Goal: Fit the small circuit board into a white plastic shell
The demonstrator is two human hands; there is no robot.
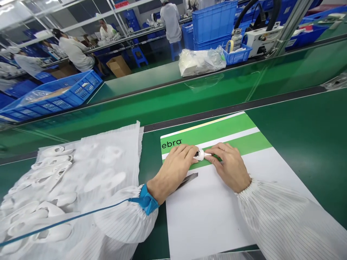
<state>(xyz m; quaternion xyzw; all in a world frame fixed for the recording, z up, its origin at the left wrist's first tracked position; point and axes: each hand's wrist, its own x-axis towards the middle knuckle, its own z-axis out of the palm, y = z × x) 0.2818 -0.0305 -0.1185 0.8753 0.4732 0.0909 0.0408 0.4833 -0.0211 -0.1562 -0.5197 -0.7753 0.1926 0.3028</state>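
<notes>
Striped white sleeves [284,213] nearest the camera, gathered at the wrists, the left with a blue strap [148,199] and cord. Below them, a green bench [303,144] and, flat on it, a white board [208,213] with green bands and the letters "ebra". Above those bands, left hand [177,164] curled nearly closed around the wide end of a small white part [200,155]; right hand [230,162] pinching its narrow tip between thumb and fingers. Dark patch on it perhaps an opening, too small to be sure. Farther left, more white parts [65,199] on a soft white sheet [127,144]. Beyond a green panel [162,103], a ledge [146,79] with a blue crate [54,104], a clear bag [202,59] and a small blue tray [238,56]. Past that, stacked bins [214,23], a cardboard box [118,66] and people [73,52] in white coats, seated or standing at long worktables.
</notes>
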